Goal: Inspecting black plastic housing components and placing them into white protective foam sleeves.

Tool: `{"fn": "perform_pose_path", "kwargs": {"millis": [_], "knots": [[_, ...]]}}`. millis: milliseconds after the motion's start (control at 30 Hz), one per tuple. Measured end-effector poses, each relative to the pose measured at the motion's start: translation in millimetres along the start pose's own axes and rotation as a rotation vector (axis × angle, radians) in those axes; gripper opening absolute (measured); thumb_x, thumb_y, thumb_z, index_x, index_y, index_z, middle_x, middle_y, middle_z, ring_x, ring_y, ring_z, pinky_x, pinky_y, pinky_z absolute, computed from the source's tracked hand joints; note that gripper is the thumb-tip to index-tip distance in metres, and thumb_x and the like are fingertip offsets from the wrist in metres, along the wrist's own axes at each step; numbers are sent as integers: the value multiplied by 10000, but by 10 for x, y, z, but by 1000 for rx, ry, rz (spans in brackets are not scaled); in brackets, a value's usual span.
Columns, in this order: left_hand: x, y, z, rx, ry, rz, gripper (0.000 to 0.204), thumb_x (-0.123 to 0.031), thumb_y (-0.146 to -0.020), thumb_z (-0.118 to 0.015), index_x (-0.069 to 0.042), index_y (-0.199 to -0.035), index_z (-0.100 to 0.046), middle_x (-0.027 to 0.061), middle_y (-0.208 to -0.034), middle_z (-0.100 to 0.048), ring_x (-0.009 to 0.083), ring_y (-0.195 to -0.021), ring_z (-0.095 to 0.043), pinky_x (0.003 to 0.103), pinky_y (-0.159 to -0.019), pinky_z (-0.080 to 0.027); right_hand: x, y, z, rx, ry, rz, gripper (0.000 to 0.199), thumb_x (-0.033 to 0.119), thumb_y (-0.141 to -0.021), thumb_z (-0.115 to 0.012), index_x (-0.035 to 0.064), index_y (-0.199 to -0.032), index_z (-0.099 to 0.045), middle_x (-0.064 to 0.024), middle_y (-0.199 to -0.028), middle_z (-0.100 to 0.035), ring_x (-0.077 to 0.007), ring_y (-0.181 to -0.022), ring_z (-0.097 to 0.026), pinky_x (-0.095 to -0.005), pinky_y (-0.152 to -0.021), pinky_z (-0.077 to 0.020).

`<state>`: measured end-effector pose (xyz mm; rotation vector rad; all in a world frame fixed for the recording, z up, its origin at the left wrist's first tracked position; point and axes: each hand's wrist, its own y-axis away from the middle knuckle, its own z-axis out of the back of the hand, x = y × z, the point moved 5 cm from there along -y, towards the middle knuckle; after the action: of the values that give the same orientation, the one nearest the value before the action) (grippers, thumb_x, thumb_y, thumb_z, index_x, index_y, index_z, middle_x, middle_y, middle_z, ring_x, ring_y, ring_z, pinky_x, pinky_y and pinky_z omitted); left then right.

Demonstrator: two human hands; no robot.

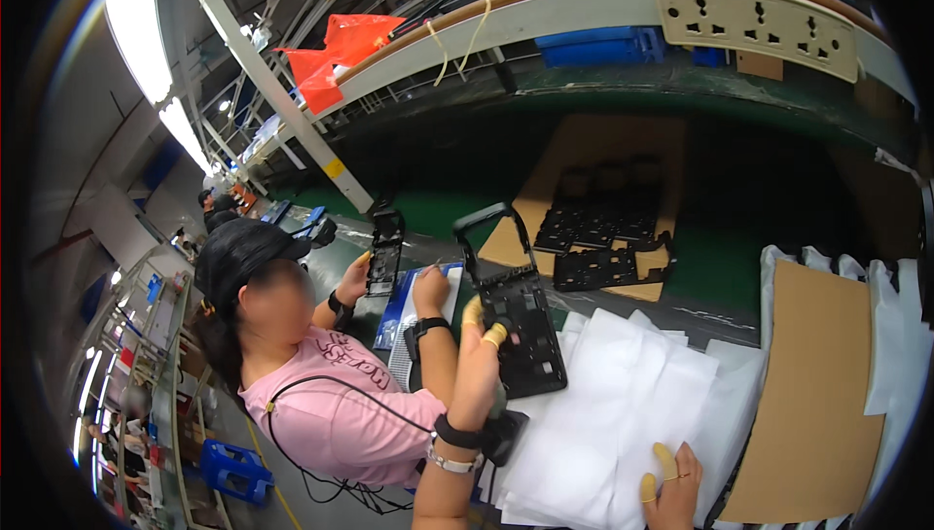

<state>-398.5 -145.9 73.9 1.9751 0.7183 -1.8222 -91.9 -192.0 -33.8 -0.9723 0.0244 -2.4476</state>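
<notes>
Fingers of left hand (484, 335) grip black plastic frame (520, 321); right hand (674, 486) rests on white sheets (623, 404).

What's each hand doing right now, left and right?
Left hand: closed on the black plastic frame, holding it up.
Right hand: open, resting on the white foam sheets, holding nothing.

Factory hall: green workbench (720, 267), ceiling strip lights (136, 24), steel shelving (282, 92).

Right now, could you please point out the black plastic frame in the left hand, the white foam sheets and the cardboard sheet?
black plastic frame (520, 321), head view, its centre panel.
white foam sheets (603, 413), head view, top sheet's middle.
cardboard sheet (812, 384), head view, its flat face.
</notes>
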Motion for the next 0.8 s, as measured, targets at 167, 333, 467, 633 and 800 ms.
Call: {"fn": "perform_pose_path", "kwargs": {"millis": [167, 333, 467, 633, 800], "knots": [[108, -663, -115, -120, -500, -237, 398, 79, -816, -468, -39, -1196, -486, 83, -865, -597, 125, -729, -571, 240, -656, -453, 38, -25, 57, -6, -16, -1, 436, 178, -853, -500, 27, -1260, -449, -280, -1209, -449, -427, -1145, -392, -497, -983, -288], [70, -1406, 73, -394, -634, -319, 276, 26, -799, -521, -77, -1053, -555, 146, -873, -635, 270, -843, -624, 322, -728, -466, 23, -34, 14, -24, -17, 5, 441, 173, -832, -526, 8, -1237, -467, -273, -1211, -453, -424, -1148, -391, -493, -985, -290], [230, -1979, 131, -523, -891, -353, 264, 15, -798, -514, -91, -1037, -556, 177, -899, -633, 348, -869, -608, 388, -744, -468, 30, -23, 33, -5, -7, -35, 441, 173, -827, -534, 4, -1230, -473, -270, -1211, -455, -420, -1149, -392, -488, -987, -289], [829, -2528, 370, -304, -1258, -15, 316, -234, -827, -588, -204, -1140, -562, 151, -1136, -579, 308, -1117, -504, 513, -917, -377, 32, -54, 37, 37, -42, -79, 437, 188, -825, -538, 28, -1228, -482, -265, -1209, -460, -414, -1155, -390, -490, -991, -284], [1100, -2505, 424, -136, -1573, 60, 511, -361, -834, -554, -199, -1308, -454, 77, -1386, -356, 299, -1295, -286, 575, -1004, -267, 24, -44, 33, 33, -61, -63, 445, 189, -820, -542, 45, -1236, -480, -270, -1208, -458, -414, -1159, -389, -493, -998, -280]]}}
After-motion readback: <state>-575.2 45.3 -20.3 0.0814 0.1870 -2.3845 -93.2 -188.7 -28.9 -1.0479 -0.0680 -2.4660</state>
